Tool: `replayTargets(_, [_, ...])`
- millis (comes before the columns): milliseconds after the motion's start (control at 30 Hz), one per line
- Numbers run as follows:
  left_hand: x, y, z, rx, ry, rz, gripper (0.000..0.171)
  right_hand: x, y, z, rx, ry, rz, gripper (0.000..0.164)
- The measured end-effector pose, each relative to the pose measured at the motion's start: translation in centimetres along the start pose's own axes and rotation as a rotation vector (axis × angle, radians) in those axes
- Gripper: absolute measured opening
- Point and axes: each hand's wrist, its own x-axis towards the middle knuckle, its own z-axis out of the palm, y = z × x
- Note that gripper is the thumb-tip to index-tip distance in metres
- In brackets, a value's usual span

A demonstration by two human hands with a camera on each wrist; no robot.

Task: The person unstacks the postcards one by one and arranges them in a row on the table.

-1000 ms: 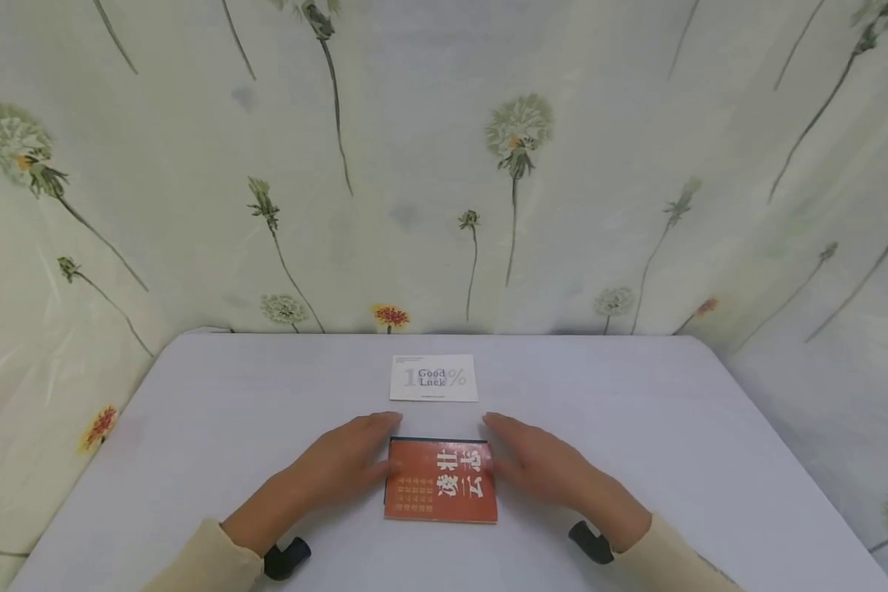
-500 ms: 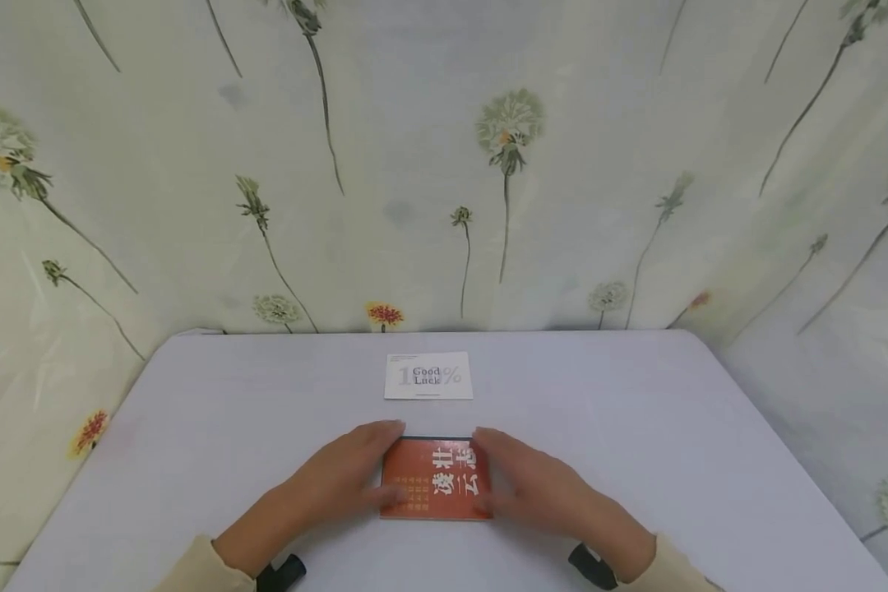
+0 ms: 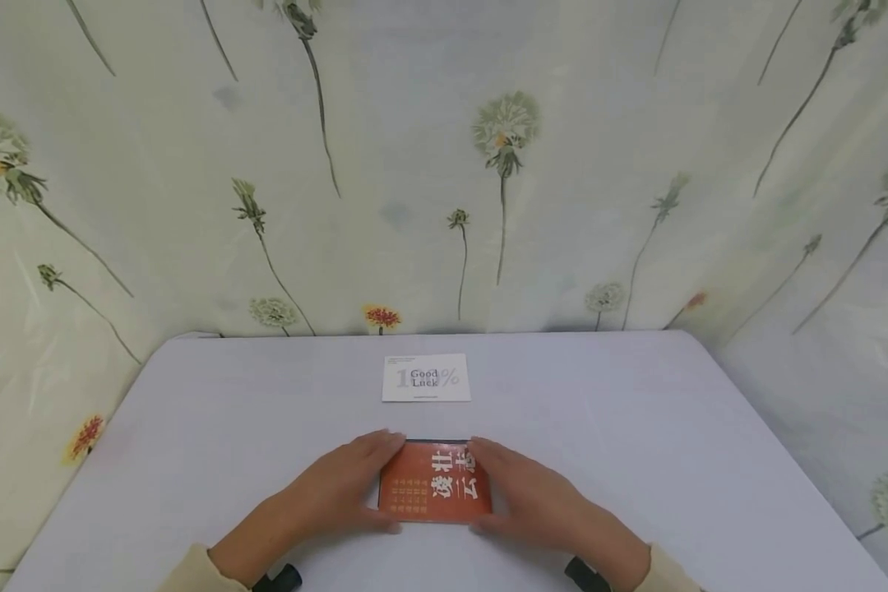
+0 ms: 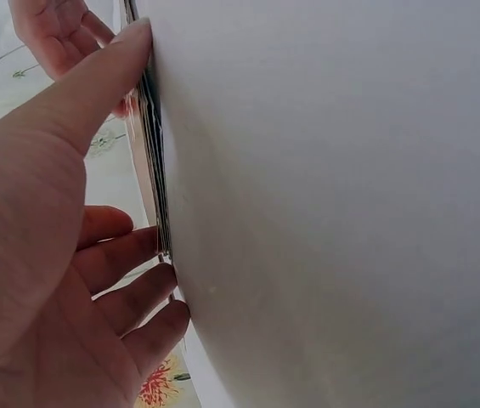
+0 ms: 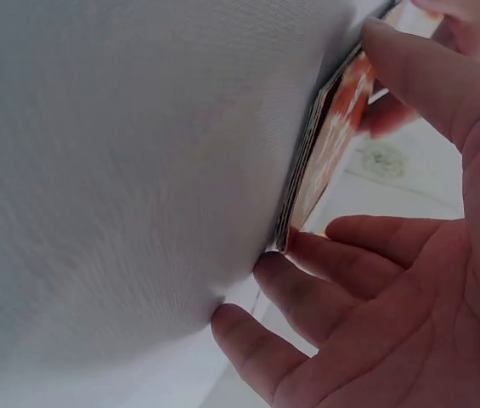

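A small stack of cards [image 3: 422,483], the top one red with white and gold characters, lies flat on the table in the head view. My left hand [image 3: 344,485] grips its left end, thumb at the near edge and fingers at the far corner. At the right end my right hand [image 3: 531,495] holds it the same way. Several thin layers show along the stack's edge [image 4: 156,161] in the left wrist view, and the right wrist view shows a layered edge [image 5: 307,153] too. Fingertips of both hands reach down to the tabletop.
Beyond the stack, a white card [image 3: 426,378] printed "Good Luck" lies on the white-covered table [image 3: 599,395]. A curtain [image 3: 414,164] with dandelion prints hangs behind the table and along both sides.
Both hands have closed in on the stack. Their thumbs have moved from its side edges to the near edge, and the fingers have come to the far corners.
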Motion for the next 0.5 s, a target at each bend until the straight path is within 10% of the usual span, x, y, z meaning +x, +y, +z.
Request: replayTargets(500, [0.23,-0.21,0.27,0.035,0.011,0.008,0.104,0.02,0.07,0.02,-0.012,-0.014,-0.003,0.091])
